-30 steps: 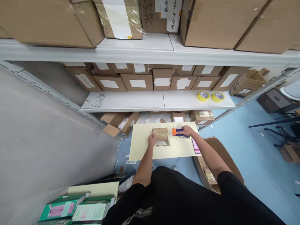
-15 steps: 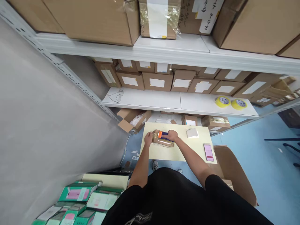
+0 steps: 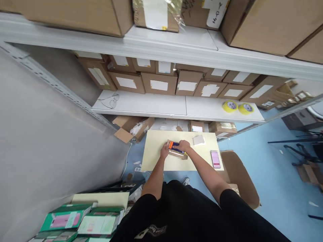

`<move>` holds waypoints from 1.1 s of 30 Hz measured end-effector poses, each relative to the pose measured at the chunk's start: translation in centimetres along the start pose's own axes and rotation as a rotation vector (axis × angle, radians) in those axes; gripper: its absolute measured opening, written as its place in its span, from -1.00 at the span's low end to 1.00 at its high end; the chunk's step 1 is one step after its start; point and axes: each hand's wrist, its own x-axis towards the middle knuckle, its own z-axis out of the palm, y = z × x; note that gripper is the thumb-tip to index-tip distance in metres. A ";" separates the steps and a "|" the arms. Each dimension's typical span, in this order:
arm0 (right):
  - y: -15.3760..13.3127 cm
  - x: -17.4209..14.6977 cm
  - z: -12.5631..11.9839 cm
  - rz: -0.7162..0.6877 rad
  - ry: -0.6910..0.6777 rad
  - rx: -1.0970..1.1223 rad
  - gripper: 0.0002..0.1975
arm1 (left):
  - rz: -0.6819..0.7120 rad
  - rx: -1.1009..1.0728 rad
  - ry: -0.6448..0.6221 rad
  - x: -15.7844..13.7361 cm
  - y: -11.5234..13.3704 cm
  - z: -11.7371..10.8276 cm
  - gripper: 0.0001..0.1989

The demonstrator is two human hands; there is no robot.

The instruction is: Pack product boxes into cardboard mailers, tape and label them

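A small cardboard box (image 3: 179,156) with a white label strip lies on the pale yellow table (image 3: 153,158). My left hand (image 3: 165,150) is closed against the box's left end and grips it. In my right hand (image 3: 183,146) is a dark blue and orange tool that looks like a tape dispenser (image 3: 174,146). Its orange end points left, over the top of the box. The right fingers are wrapped around its blue part. A flat white packet (image 3: 199,139) lies to the right of the right hand.
A phone (image 3: 215,159) lies at the table's right end. Two yellow tape rolls (image 3: 230,106) and glasses (image 3: 111,101) rest on the shelf (image 3: 151,105) behind. An open carton (image 3: 135,129) stands behind left, a large carton (image 3: 239,174) at right, green boxes (image 3: 63,218) at lower left.
The camera view has shifted, so the shelves appear further left. My left hand now sits lower on the box's left end. The right hand still holds the dispenser over the box.
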 end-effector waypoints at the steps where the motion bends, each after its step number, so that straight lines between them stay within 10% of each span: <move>1: 1.5 -0.3 0.0 0.017 -0.006 0.009 -0.20 | -0.015 0.011 -0.018 -0.3 0.4 1.4 -0.40; 9: 17.6 -6.0 0.5 0.102 0.039 0.030 -0.30 | -0.007 0.135 -0.120 -3.4 3.4 11.5 -0.31; 17: 34.0 -14.4 0.3 0.285 0.023 0.192 -0.45 | 0.091 0.227 -0.058 -3.4 3.4 12.3 -0.41; 24: 28.2 -11.3 1.5 0.222 0.095 0.215 -0.41 | -0.037 0.152 -0.077 -0.8 3.9 7.7 -0.51; 33: 7.9 -4.9 -1.5 -0.073 0.091 0.175 -0.32 | -0.092 0.085 0.041 0.7 4.5 -2.3 -0.39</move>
